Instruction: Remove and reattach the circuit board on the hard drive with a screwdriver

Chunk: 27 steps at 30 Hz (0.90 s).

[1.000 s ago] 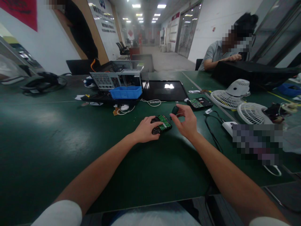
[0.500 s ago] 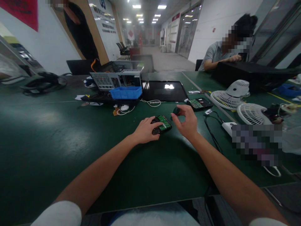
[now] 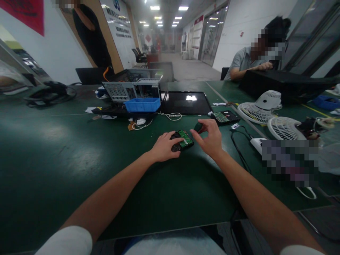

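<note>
My left hand (image 3: 165, 147) grips a hard drive (image 3: 187, 141) on the green table, its fingers over the left part. The drive's green circuit board and black casing show beyond the fingers. Just right of the drive, my right hand (image 3: 211, 137) pinches a small dark greenish piece (image 3: 197, 126) between thumb and fingers. Its kind I cannot make out, as the fingers cover part of it. The pinched piece is held a little above the table, near the drive's right end.
Beyond my hands stand a blue bin (image 3: 142, 105), an open computer case (image 3: 119, 91) and a black screen panel (image 3: 187, 102). Another drive-like unit (image 3: 225, 117) lies right of them. White fans (image 3: 287, 128) and a power strip (image 3: 256, 142) with cables are at right. A co-worker (image 3: 243, 62) sits beyond.
My right thumb has shifted slightly left, and the dark piece has turned a little between the fingers. My left hand keeps its place on the hard drive.
</note>
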Each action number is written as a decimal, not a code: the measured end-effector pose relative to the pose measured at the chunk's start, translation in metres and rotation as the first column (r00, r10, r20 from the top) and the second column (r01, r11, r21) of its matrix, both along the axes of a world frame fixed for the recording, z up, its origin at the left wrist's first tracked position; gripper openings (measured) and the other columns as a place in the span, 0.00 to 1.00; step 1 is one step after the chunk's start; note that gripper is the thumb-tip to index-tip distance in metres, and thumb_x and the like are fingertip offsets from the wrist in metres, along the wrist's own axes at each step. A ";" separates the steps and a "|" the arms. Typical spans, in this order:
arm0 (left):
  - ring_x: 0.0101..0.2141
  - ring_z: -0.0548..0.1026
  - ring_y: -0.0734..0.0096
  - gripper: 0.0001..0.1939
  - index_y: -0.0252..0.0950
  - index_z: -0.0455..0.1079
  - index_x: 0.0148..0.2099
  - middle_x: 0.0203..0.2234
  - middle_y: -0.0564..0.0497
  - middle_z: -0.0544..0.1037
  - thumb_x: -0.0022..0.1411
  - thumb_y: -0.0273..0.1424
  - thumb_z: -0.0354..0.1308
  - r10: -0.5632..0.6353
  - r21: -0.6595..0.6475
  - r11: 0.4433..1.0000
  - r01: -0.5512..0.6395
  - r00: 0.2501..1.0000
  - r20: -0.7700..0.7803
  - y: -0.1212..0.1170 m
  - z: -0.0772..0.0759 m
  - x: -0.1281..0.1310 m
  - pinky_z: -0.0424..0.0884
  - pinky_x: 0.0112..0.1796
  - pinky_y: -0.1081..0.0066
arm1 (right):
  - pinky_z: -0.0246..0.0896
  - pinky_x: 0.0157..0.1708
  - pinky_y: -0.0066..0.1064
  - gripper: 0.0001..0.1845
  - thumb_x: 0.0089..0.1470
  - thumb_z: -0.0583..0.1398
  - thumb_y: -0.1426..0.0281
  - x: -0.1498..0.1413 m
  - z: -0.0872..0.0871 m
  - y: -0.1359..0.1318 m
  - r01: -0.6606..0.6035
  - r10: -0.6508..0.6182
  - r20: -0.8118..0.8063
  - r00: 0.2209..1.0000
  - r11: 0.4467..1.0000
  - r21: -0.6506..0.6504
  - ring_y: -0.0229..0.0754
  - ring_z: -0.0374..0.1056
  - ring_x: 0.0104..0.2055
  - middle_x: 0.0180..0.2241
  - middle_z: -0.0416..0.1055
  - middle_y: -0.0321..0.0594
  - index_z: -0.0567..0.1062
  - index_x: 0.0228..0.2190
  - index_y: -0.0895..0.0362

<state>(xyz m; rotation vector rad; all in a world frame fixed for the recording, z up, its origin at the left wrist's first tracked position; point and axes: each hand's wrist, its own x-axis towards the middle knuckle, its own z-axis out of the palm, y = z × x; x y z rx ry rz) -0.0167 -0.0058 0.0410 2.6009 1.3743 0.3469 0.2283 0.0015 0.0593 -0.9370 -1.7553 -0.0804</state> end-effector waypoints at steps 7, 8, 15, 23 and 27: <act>0.66 0.59 0.39 0.36 0.52 0.66 0.69 0.70 0.45 0.56 0.60 0.45 0.66 -0.009 0.003 1.000 0.009 1.000 0.008 -0.001 0.001 0.000 0.61 0.62 0.43 | 0.77 0.43 0.43 0.22 0.63 0.61 0.66 -0.002 -0.005 0.000 -0.101 0.096 -0.058 0.994 0.991 -0.088 0.44 0.77 0.40 0.51 0.74 0.46 0.65 0.58 0.50; 0.66 0.59 0.39 0.36 0.52 0.66 0.69 0.70 0.45 0.56 0.60 0.45 0.66 -0.008 0.001 1.000 0.008 1.000 0.010 -0.001 0.002 0.000 0.61 0.62 0.43 | 0.77 0.42 0.43 0.23 0.63 0.62 0.65 -0.002 -0.006 0.001 -0.086 0.080 -0.063 0.995 0.992 -0.093 0.44 0.76 0.39 0.50 0.74 0.45 0.65 0.58 0.50; 0.66 0.59 0.40 0.36 0.51 0.67 0.69 0.70 0.45 0.57 0.60 0.45 0.66 0.002 0.009 1.000 -0.002 1.000 0.001 -0.001 0.001 0.002 0.61 0.62 0.44 | 0.77 0.40 0.43 0.22 0.61 0.64 0.61 0.001 -0.003 0.001 0.006 -0.005 0.009 1.000 0.999 -0.044 0.43 0.73 0.35 0.43 0.73 0.42 0.69 0.55 0.49; 0.66 0.59 0.40 0.35 0.51 0.66 0.69 0.70 0.44 0.58 0.60 0.45 0.66 -0.006 0.016 1.000 0.006 1.000 0.005 -0.003 0.003 0.001 0.61 0.62 0.44 | 0.79 0.42 0.43 0.26 0.64 0.62 0.65 0.000 -0.011 0.006 -0.090 0.085 -0.070 0.994 0.993 -0.071 0.45 0.76 0.42 0.53 0.72 0.47 0.65 0.60 0.50; 0.66 0.59 0.40 0.35 0.51 0.66 0.69 0.70 0.44 0.57 0.60 0.45 0.66 -0.005 0.008 1.000 0.005 1.000 0.003 -0.003 0.004 0.001 0.61 0.62 0.44 | 0.78 0.39 0.42 0.24 0.60 0.66 0.63 0.002 -0.007 0.005 -0.008 0.008 -0.033 0.999 1.000 -0.017 0.42 0.72 0.35 0.46 0.71 0.44 0.69 0.56 0.49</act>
